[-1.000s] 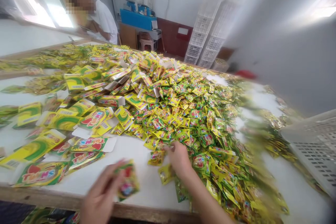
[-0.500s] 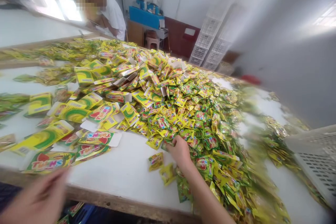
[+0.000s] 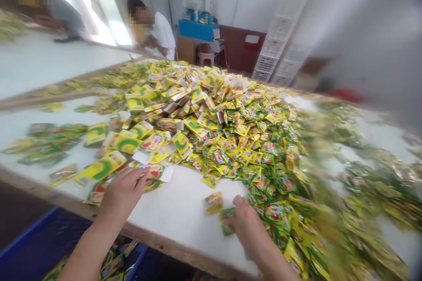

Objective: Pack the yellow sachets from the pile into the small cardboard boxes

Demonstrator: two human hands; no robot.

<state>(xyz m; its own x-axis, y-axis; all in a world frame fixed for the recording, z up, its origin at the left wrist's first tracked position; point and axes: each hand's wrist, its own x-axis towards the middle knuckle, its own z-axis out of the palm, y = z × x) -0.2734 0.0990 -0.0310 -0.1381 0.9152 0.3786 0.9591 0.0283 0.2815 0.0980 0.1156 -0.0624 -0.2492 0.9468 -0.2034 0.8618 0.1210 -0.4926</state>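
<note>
My left hand (image 3: 123, 191) rests over the flat yellow and green boxes at the left, its fingers bent against a box with a red print (image 3: 154, 171); whether it grips the box cannot be made out. Near the front edge, my right hand (image 3: 242, 215) has its fingers closed on a green packet (image 3: 227, 221). A yellow packet (image 3: 214, 203) lies just left of that hand. Behind both hands spreads a large heap of small packets (image 3: 263, 145), with open-ended yellow boxes (image 3: 135, 102) mixed in at its left and top.
The white table (image 3: 178, 210) has a wooden front edge. Below it at the left is a blue crate (image 3: 29, 239) holding packets. A person in white (image 3: 165, 35) sits at the far side, another stands at upper left. White crates (image 3: 267, 59) are stacked behind.
My left hand has moved up and right from the table edge onto the boxes. My right hand has come nearer the edge with a green packet. The view has turned left.
</note>
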